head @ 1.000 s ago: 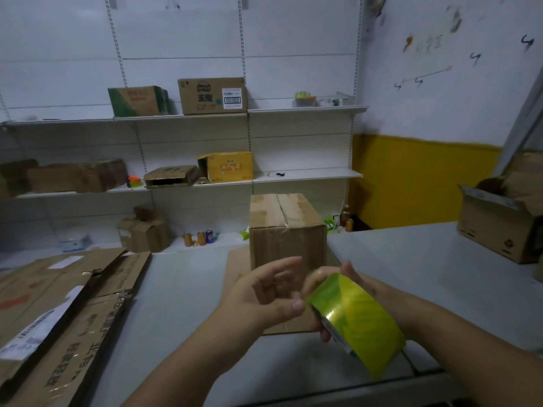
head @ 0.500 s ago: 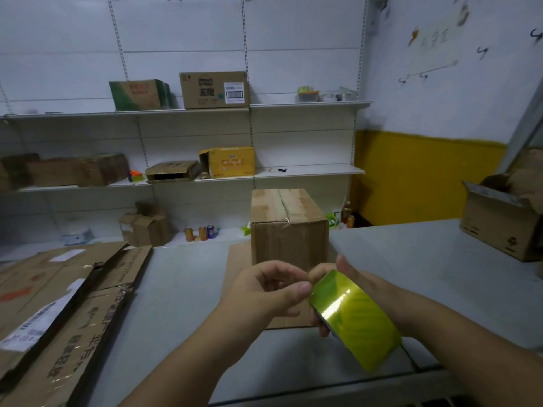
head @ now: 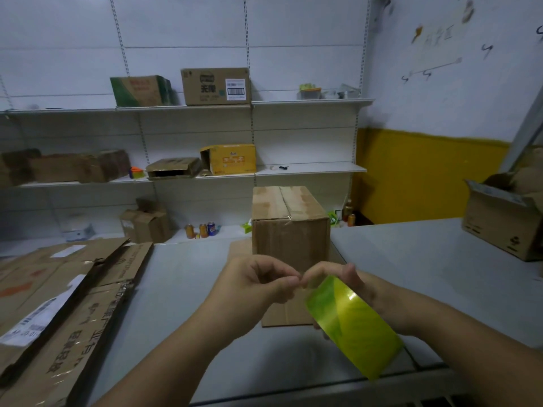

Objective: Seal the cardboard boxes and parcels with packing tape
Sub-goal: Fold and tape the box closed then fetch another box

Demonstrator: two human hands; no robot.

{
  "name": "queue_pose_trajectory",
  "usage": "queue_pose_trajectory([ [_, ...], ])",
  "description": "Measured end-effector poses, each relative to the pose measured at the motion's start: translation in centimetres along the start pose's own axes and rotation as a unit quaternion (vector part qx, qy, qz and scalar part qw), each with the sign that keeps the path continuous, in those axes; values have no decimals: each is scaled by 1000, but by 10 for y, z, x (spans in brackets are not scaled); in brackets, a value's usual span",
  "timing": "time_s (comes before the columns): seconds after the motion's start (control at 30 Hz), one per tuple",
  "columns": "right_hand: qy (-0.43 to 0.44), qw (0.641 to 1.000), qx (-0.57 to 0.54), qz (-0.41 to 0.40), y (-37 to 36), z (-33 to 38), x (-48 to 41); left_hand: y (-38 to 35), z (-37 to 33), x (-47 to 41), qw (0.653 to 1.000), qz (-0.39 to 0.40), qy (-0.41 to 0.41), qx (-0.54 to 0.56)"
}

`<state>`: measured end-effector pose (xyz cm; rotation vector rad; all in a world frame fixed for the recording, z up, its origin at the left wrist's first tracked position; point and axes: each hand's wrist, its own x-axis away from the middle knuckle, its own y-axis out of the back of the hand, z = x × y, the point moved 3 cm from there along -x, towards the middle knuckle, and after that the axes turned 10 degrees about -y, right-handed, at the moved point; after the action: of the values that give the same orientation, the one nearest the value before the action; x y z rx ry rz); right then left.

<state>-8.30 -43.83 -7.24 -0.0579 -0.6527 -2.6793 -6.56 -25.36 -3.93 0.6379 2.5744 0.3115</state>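
Note:
A closed brown cardboard box (head: 289,227) stands upright on a flat cardboard sheet (head: 286,314) in the middle of the grey table (head: 426,259). In front of it my right hand (head: 349,284) holds a yellow-green roll of packing tape (head: 352,324) from behind, with fingers over its top edge. My left hand (head: 258,286) has thumb and forefinger pinched together at the roll's upper left edge, where the tape end is. The box's top flaps meet along a centre seam.
Flattened cardboard boxes (head: 58,304) lie piled on the table's left side. An open brown box (head: 505,221) sits at the right edge. Wall shelves (head: 308,170) behind hold several boxes; drink cans (head: 202,230) and a small open box (head: 147,223) stand low beyond the table.
My left hand's spread fingers have curled in and pinched at the edge of the tape roll. Both hands and the roll rose slightly toward the box.

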Motion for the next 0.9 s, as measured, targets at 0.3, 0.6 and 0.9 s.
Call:
queue_pose_trajectory([
  [0.3,-135,990,-3,34,39,-14,16,50,-23,-6,996,-5,16,-85],
  [0.6,-104,993,-63,0,52,-35,22,67,-42,-20,999,1,18,-51],
  [0.9,-53,993,-83,-66,-1,-44,-18,38,-83,-62,964,156,17,-214],
])
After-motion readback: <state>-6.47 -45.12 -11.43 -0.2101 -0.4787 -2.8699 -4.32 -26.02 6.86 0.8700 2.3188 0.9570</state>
